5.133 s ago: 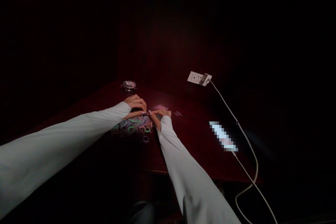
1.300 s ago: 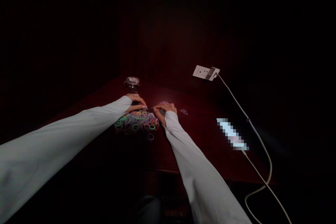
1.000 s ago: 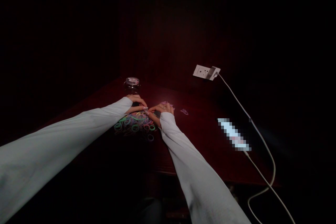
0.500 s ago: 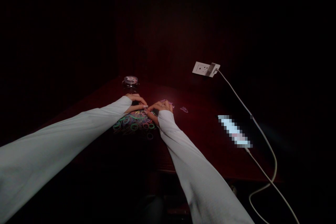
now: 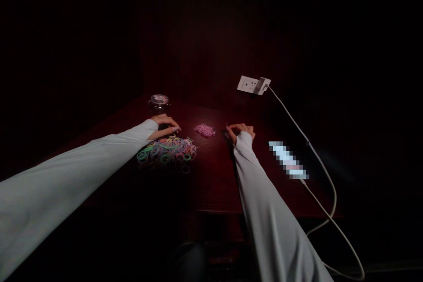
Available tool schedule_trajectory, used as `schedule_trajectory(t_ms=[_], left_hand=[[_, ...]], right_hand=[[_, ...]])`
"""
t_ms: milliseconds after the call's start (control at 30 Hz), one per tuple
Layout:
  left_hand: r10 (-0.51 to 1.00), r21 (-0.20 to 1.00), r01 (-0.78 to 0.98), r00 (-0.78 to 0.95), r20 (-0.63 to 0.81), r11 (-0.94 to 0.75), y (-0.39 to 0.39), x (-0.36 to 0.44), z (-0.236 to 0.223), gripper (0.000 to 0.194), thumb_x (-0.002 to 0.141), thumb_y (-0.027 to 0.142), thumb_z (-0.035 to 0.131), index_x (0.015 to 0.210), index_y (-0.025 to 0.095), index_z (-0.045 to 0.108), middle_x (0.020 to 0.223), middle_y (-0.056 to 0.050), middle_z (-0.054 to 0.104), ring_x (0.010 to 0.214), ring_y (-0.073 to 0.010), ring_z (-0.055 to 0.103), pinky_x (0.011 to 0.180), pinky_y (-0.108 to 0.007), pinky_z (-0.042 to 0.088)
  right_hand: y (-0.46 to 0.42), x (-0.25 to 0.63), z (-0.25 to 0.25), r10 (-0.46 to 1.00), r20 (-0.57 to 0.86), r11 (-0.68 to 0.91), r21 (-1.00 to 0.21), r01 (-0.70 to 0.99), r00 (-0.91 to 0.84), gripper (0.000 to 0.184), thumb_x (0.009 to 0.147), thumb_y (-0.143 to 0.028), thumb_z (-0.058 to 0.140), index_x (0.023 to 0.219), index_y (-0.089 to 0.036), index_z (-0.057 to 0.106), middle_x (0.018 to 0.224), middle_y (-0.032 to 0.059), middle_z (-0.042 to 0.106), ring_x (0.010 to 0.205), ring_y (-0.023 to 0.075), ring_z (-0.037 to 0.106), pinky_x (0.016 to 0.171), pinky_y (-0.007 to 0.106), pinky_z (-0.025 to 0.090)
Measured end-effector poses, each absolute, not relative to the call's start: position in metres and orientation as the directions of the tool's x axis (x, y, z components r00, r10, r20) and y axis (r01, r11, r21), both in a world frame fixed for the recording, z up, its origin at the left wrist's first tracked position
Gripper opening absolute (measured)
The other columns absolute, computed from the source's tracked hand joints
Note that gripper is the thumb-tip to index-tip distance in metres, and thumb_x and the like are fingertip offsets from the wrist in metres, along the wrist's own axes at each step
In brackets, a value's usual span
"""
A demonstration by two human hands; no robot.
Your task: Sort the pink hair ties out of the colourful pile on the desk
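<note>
- Jar (image 5: 159, 101) with a pale-patterned lid: upright on the dark red surface (image 5: 211, 189), just beyond the left hand.
- Left hand (image 5: 164, 126): over the far edge of the mixed pile, thumb and fingertips close together; whether they grip a band cannot be told.
- Mixed pile (image 5: 167, 152) of green, purple, orange and yellow bands: on the surface, near side of the left hand.
- Pink pile (image 5: 205, 131): small bands, on the surface between the hands, apart from the mixed pile.
- Right hand (image 5: 243, 132): near a few dim purple bands (image 5: 226, 135), thumb and forefinger tips close together; cannot tell whether anything is pinched.
- White socket plate (image 5: 246, 83): beyond the right hand, charger (image 5: 262, 85) plugged in.
- Lit, pixelated device (image 5: 288, 160): right of the right sleeve (image 5: 264, 198).
- White cable (image 5: 322, 167): runs down from the charger.
</note>
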State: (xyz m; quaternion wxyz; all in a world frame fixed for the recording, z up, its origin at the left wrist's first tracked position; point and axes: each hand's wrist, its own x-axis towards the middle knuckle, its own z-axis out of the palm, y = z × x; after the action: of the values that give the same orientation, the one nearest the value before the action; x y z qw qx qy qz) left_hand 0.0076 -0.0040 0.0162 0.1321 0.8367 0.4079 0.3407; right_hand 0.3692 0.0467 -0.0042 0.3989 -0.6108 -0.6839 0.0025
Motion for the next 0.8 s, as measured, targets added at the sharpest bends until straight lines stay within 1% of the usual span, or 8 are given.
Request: schedule_trajectory(t_ms=[33, 67, 200, 367, 500, 567, 633, 800], left_hand=[[0.766, 0.490, 0.591, 0.446, 0.463, -0.641, -0.003, 0.008, 0.015, 0.038, 0.105, 0.050, 0.058, 0.106, 0.024, 0.085, 0.107, -0.006, 0.084, 0.106, -0.0242, 0.069, 0.101, -0.035, 0.050], [0.758, 0.481, 0.588, 0.460, 0.462, -0.650, -0.001, 0.007, 0.014, 0.038, 0.105, 0.050, 0.058, 0.106, 0.024, 0.085, 0.108, -0.006, 0.084, 0.106, -0.0242, 0.069, 0.100, -0.035, 0.050], [0.739, 0.441, 0.594, 0.502, 0.450, -0.672, 0.006, 0.006, 0.008, 0.038, 0.104, 0.052, 0.059, 0.106, 0.025, 0.086, 0.110, -0.005, 0.084, 0.106, -0.0244, 0.068, 0.102, -0.035, 0.048], [0.745, 0.432, 0.608, 0.505, 0.436, -0.666, 0.012, 0.001, 0.003, 0.040, 0.104, 0.054, 0.058, 0.107, 0.026, 0.085, 0.110, -0.005, 0.084, 0.106, -0.0246, 0.067, 0.103, -0.035, 0.047], [0.742, 0.428, 0.607, 0.515, 0.430, -0.670, 0.010, 0.001, 0.005, 0.038, 0.105, 0.054, 0.058, 0.109, 0.027, 0.085, 0.111, -0.004, 0.084, 0.107, -0.0243, 0.067, 0.102, -0.035, 0.046], [0.737, 0.430, 0.600, 0.521, 0.430, -0.675, 0.009, 0.002, 0.006, 0.039, 0.105, 0.055, 0.058, 0.108, 0.027, 0.085, 0.109, -0.004, 0.084, 0.105, -0.0238, 0.067, 0.100, -0.035, 0.046], [0.730, 0.436, 0.587, 0.528, 0.433, -0.683, 0.008, 0.002, 0.006, 0.039, 0.106, 0.054, 0.058, 0.107, 0.026, 0.085, 0.108, -0.004, 0.084, 0.103, -0.0233, 0.067, 0.100, -0.034, 0.046], [0.740, 0.445, 0.592, 0.520, 0.426, -0.672, 0.010, 0.001, 0.004, 0.037, 0.106, 0.052, 0.058, 0.108, 0.026, 0.085, 0.109, -0.004, 0.084, 0.107, -0.0238, 0.067, 0.102, -0.035, 0.045]], right_hand=[[0.048, 0.387, -0.004, 0.838, 0.536, 0.210, -0.481, 0.851, 0.096, 0.027, 0.098, -0.047, 0.076, 0.092, -0.022, 0.085, 0.109, 0.0141, 0.077, 0.116, 0.0349, 0.051, 0.100, 0.052, 0.036], [0.048, 0.402, -0.005, 0.850, 0.521, 0.197, -0.450, 0.871, 0.077, 0.028, 0.097, -0.048, 0.076, 0.092, -0.022, 0.085, 0.109, 0.0146, 0.077, 0.114, 0.0353, 0.050, 0.097, 0.052, 0.036], [0.040, 0.423, -0.006, 0.861, 0.507, 0.177, -0.377, 0.909, 0.042, 0.032, 0.097, -0.052, 0.073, 0.088, -0.024, 0.085, 0.105, 0.0119, 0.075, 0.112, 0.0332, 0.049, 0.097, 0.050, 0.034], [0.030, 0.402, 0.001, 0.891, 0.448, 0.213, -0.254, 0.944, -0.081, 0.017, 0.098, -0.038, 0.075, 0.094, -0.026, 0.086, 0.109, 0.0077, 0.075, 0.114, 0.0292, 0.046, 0.099, 0.043, 0.029], [0.028, 0.395, 0.005, 0.890, 0.437, 0.227, -0.177, 0.958, -0.130, 0.016, 0.099, -0.036, 0.075, 0.097, -0.025, 0.085, 0.111, 0.0080, 0.075, 0.116, 0.0301, 0.047, 0.099, 0.042, 0.027], [0.027, 0.395, 0.005, 0.890, 0.443, 0.196, -0.170, 0.966, -0.103, 0.017, 0.100, -0.037, 0.074, 0.097, -0.025, 0.085, 0.112, 0.0084, 0.075, 0.117, 0.0309, 0.047, 0.099, 0.041, 0.027], [0.026, 0.396, 0.005, 0.892, 0.449, 0.159, -0.191, 0.969, -0.058, 0.020, 0.100, -0.041, 0.074, 0.098, -0.025, 0.084, 0.112, 0.0087, 0.075, 0.118, 0.0319, 0.048, 0.098, 0.041, 0.027], [0.029, 0.401, 0.001, 0.886, 0.462, 0.113, -0.314, 0.943, 0.047, 0.030, 0.102, -0.052, 0.068, 0.100, -0.026, 0.084, 0.113, 0.0086, 0.075, 0.117, 0.0314, 0.050, 0.097, 0.041, 0.031]])
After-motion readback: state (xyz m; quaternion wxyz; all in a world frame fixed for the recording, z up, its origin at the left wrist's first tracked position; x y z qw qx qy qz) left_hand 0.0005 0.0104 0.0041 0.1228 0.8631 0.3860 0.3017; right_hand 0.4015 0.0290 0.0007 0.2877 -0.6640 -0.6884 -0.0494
